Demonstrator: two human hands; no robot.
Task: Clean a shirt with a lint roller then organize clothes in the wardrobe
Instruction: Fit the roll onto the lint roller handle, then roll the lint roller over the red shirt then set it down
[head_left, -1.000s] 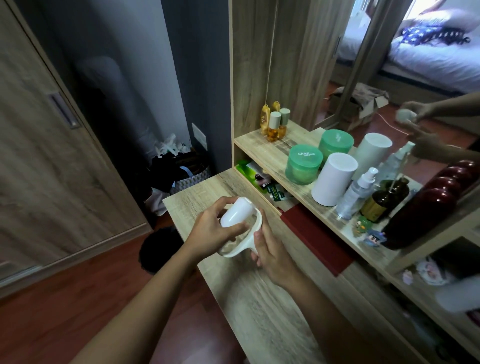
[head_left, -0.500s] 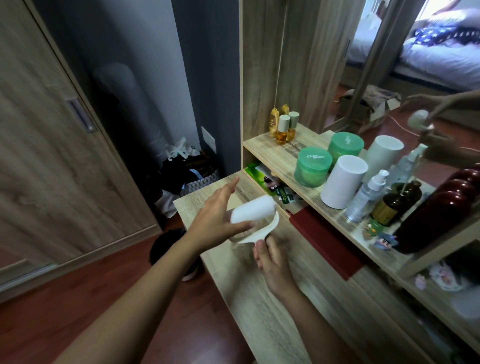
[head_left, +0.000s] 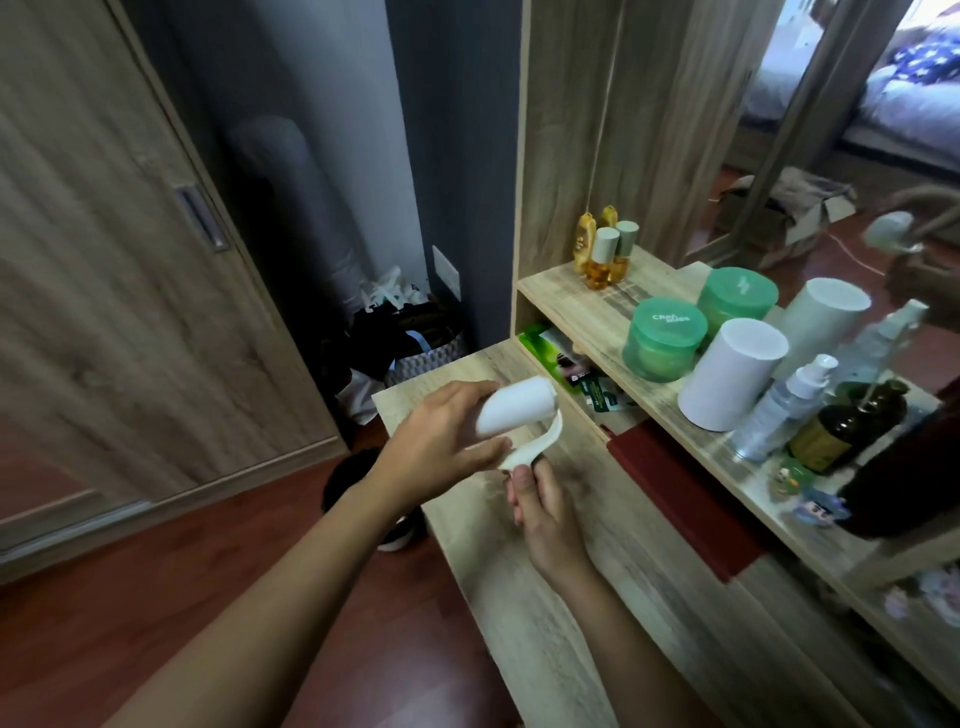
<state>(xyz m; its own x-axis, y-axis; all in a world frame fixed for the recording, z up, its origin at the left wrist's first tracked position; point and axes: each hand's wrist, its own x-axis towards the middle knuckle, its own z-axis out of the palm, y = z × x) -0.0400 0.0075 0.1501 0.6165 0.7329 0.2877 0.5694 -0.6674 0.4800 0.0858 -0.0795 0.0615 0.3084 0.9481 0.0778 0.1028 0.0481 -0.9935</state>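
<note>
both arms reach in from the near edge and meet over the left part of the bench (head_left: 524, 639). the left hand (head_left: 441, 444) comes in from the near left on a long stretched-out forearm, wrist fairly straight, back of the hand up. its fingers go over the top of the white roll and the thumb sits underneath, so it's wrapped round the near end of the roll. the right hand (head_left: 548, 514) sits lower and nearer, just right of the left one, fingers curled and pinching the bottom end of the curved white handle. so both hands are grasping the lint roller (head_left: 517, 408), one at each end. the roller is held up over the bench, roll pointing far and right, with the handle curling from the roll's far end back down to the right hand. further right is a shelf (head_left: 587, 312) with green jars (head_left: 665, 340), a white tub (head_left: 727, 376) and a spray bottle (head_left: 784, 405). off to the left there's a wooden sliding door (head_left: 130, 270), plus a basket (head_left: 423, 356) on the floor (head_left: 208, 582) by the bench's far end.
</note>
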